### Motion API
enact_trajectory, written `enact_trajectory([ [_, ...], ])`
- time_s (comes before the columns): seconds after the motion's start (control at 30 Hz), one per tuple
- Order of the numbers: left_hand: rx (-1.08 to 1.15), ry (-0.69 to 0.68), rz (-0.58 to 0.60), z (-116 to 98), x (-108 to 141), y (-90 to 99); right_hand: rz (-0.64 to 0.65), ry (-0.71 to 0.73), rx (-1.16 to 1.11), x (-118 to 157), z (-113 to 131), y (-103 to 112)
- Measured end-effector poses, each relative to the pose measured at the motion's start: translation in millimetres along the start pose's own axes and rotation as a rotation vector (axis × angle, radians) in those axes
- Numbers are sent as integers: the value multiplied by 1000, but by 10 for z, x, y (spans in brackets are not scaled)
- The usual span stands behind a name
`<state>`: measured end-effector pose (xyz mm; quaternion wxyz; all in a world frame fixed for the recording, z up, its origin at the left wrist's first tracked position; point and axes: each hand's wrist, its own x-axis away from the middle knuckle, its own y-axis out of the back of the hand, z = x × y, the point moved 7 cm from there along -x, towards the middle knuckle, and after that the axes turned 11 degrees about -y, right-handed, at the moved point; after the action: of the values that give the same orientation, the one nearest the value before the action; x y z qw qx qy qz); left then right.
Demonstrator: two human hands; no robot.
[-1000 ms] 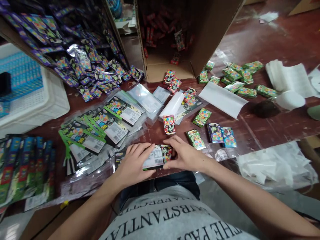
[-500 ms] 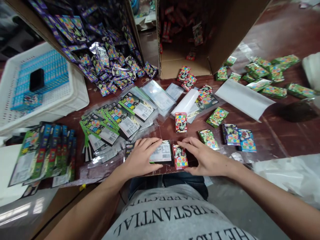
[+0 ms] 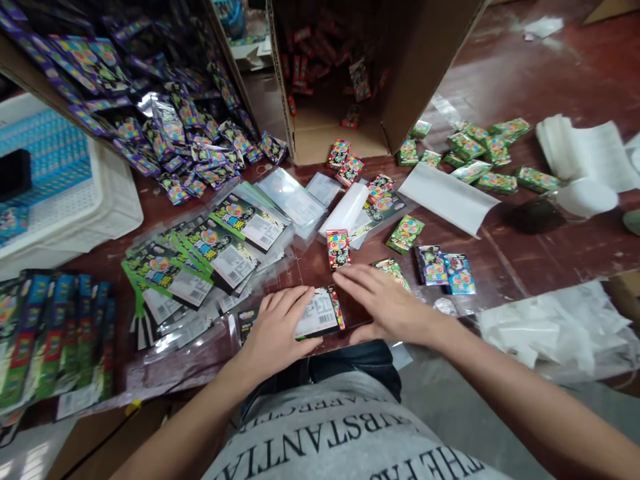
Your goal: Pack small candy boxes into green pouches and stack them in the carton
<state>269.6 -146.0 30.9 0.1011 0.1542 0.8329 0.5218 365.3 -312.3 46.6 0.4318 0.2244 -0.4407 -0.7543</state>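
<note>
A black packet with a white barcode label (image 3: 317,315) lies at the table's front edge. My left hand (image 3: 280,320) rests on its left part, gripping it between thumb and fingers. Only a narrow strip of a red box (image 3: 340,309) shows at the packet's right end. My right hand (image 3: 383,303) is just right of that strip, thumb and fingers apart, with nothing between them. Another red box (image 3: 339,249) lies just beyond my right fingertips. A green box (image 3: 393,272) is partly hidden behind my right hand.
Fanned green-black packets (image 3: 195,260) lie left, near standing packets (image 3: 60,340) and a white basket (image 3: 117,207). Cartons of purple packs (image 3: 190,127) and red boxes (image 3: 305,143) stand behind. Purple (image 3: 431,265), blue (image 3: 459,273) and green boxes (image 3: 470,172) lie right, beside white sheets (image 3: 443,197).
The red box by my right hand has gone mostly out of sight at the packet's right end. My right hand has come off it. The whole view has shifted.
</note>
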Motion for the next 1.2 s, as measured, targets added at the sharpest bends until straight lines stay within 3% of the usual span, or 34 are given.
enact_trajectory([
  [0.13, -14, 12, 17, -19, -25, 10, 19, -135, 145, 100, -419, 333],
  [0.23, 8, 19, -9, -50, -57, 34, 83, -133, 36, 113, -526, 429],
  [0.33, 57, 27, -76, -97, -73, 90, 71, -119, -354, 116, -390, 407],
  [0.43, 117, 31, -146, -129, -57, 171, 114, -124, -854, 159, -216, 215],
  [0.5, 148, 21, -169, -130, -36, 214, 151, -131, -1015, 192, -165, 70],
  [0.6, 189, -5, -154, -108, -2, 233, 146, -131, -929, 206, -208, -24],
  [0.73, 207, -4, -126, -65, 18, 220, 69, -69, -641, 161, -250, 59],
  [0.87, 177, 31, -128, -56, -13, 172, -4, -12, -468, 104, -126, 113],
  [1.03, 141, 48, -107, -40, -50, 68, 10, 6, -432, 101, -21, -10],
  [1.2, 153, -24, -68, -48, -76, 68, 59, 34, -426, 125, -88, -97],
])
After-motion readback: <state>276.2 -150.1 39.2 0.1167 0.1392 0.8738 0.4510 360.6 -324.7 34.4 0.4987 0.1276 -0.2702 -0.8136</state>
